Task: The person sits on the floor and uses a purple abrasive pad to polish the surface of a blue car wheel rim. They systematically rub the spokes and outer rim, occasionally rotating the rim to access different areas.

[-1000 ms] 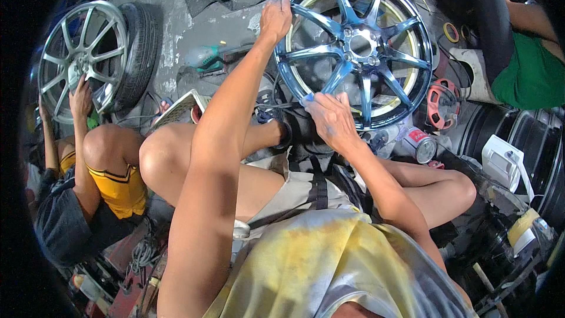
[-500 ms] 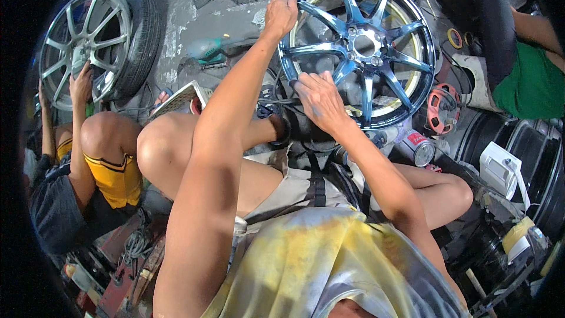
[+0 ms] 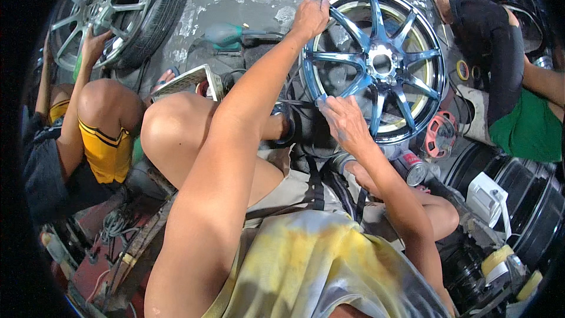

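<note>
gleaming blue chrome multi-spoke wheel rim, upright, left hand gripping edge.

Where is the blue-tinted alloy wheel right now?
In the head view, the blue alloy wheel stands upper right of centre, left hand gripping its top rim, right hand on its lower edge.

The left hand curls over the rim of the blue alloy wheel, so its fingertips are out of sight behind the rim. The right hand covers the wheel's lower left edge; whether it holds a cloth or pad cannot be told. The person's own left forearm hides the black strap or tool beside the knee. The tyred wheel at upper left is cut off by the picture's dark edge. The spray can is partly hidden, its print too small to tell.
</note>
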